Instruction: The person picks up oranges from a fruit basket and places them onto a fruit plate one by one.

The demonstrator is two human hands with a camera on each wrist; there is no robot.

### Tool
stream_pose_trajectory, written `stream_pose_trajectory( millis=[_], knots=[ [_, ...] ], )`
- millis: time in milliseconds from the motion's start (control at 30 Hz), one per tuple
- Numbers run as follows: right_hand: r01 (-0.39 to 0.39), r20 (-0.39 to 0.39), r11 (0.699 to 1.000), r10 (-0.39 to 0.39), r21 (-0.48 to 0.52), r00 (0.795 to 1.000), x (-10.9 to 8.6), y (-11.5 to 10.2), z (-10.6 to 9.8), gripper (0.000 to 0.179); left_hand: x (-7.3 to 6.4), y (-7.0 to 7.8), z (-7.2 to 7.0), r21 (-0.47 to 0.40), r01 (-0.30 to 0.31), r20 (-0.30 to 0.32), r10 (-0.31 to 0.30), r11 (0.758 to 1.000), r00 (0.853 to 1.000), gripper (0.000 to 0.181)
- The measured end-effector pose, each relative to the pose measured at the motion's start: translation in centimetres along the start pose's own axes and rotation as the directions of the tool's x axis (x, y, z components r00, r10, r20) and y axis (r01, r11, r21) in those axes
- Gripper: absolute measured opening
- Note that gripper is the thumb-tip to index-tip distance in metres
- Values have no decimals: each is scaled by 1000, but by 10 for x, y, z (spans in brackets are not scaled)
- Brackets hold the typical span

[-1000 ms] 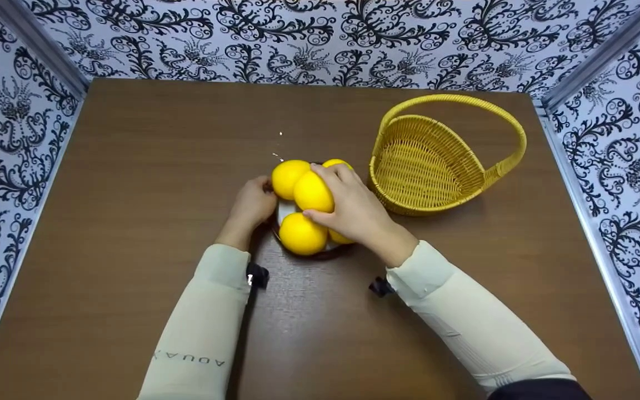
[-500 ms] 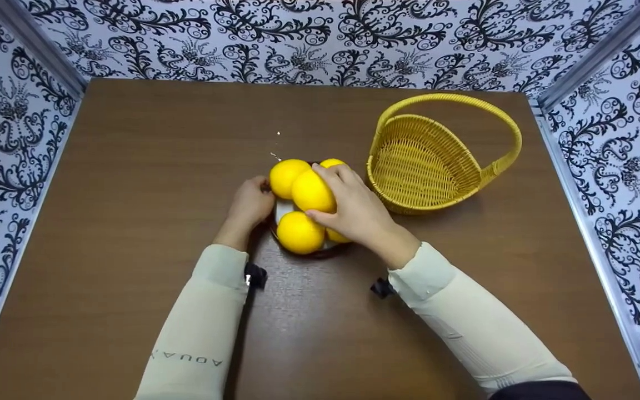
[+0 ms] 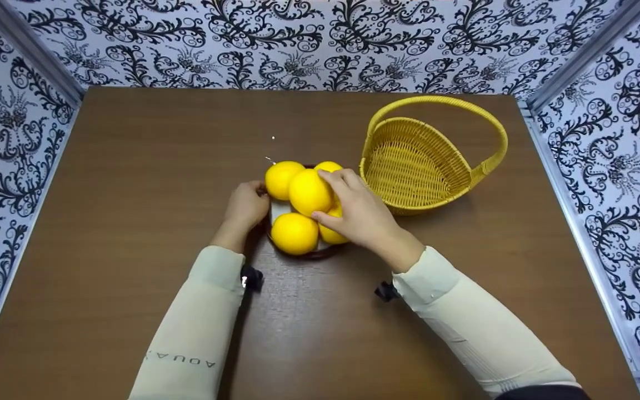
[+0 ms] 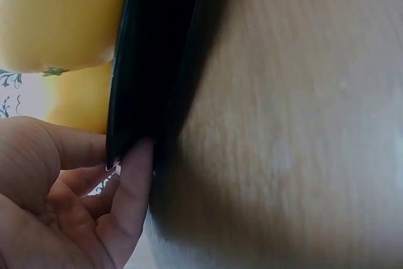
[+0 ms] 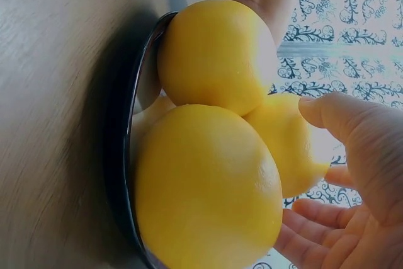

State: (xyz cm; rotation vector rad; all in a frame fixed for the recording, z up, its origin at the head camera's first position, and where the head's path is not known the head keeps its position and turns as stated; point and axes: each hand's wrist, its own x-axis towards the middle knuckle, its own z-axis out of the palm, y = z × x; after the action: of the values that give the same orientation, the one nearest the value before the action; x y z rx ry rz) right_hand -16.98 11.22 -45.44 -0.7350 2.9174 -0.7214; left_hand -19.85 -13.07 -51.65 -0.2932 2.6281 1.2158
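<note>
Several yellow oranges, smooth and rounded, are heaped in a shallow dark-rimmed dish [image 3: 323,254] with a pale inside. My right hand [image 3: 361,214] holds the topmost orange [image 3: 310,193], its thumb at the near side and fingers over the far side. Below that one lie a front left orange [image 3: 294,234], a back left orange [image 3: 283,180] and others partly covered by the hand. At the dish's left side, my left hand [image 3: 248,204] pinches the rim; in the left wrist view the thumb and a finger [image 4: 133,184] grip the dark edge [image 4: 148,61].
A yellow wicker basket [image 3: 417,169] with a tall arched handle stands right of the dish, nothing visible inside. The brown wooden table [image 3: 131,166] is bordered by patterned walls [image 3: 298,44] at the back and sides. Small light reflections or specks lie behind the dish.
The top orange appears slightly raised in my right hand, and more of the orange beneath it shows. My left hand keeps its grip on the dish rim. The whole view shifts a little.
</note>
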Motion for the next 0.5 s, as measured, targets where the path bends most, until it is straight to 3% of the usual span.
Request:
stream_pose_trajectory(
  millis=[267,500],
  knots=[
    [-18,3,1000,18,5,1000,-6,9,-5,74,0,-3,-5,-17,3,25,-3,1000,1000,41],
    [-43,16,999,43,11,999,-17,22,-16,72,-2,-9,-10,-100,56,99,-46,993,994,50]
  ],
)
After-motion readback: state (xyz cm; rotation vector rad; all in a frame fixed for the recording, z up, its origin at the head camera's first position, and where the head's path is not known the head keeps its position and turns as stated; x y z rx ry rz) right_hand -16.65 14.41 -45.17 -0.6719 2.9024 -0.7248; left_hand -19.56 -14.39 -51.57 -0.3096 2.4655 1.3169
